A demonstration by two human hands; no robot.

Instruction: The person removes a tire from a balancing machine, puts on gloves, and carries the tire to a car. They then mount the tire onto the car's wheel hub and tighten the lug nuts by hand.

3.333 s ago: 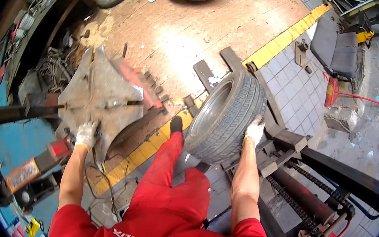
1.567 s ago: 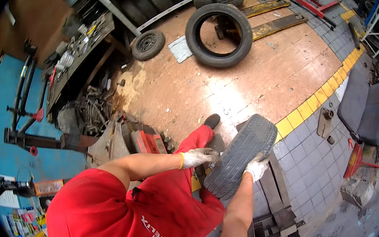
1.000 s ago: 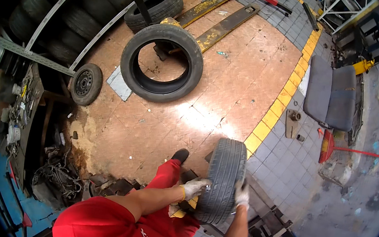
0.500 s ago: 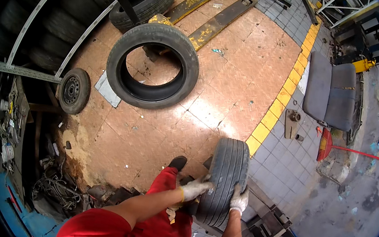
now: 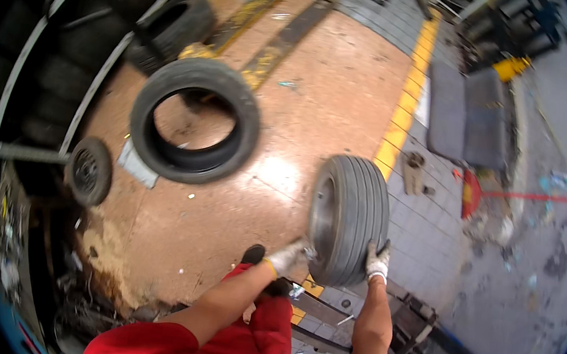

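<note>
A tyre mounted on a metal wheel (image 5: 353,214) is upright at the centre right, tread toward the right and rim facing left. My right hand (image 5: 377,259), in a whitish glove, grips the right side of the tread. My left hand (image 5: 291,256), also gloved, is closed at the lower left edge of the wheel; motion blurs its fingertips. My dark shoe (image 5: 253,254) shows behind the left forearm, and metal arms of a machine (image 5: 420,335) lie below the wheel.
A loose tyre (image 5: 232,107) lies on yellow forks (image 5: 277,52) upper left, another tyre (image 5: 174,33) behind it. Further left are racked tyres (image 5: 48,77), a small spare wheel (image 5: 89,171) and a cluttered bench (image 5: 12,228). A grey seat (image 5: 482,116) and red broom (image 5: 469,193) stand right.
The wheel has moved up and forward between my hands, away from the machine, and now shows more of its rim. My view has shifted, blurring the picture.
</note>
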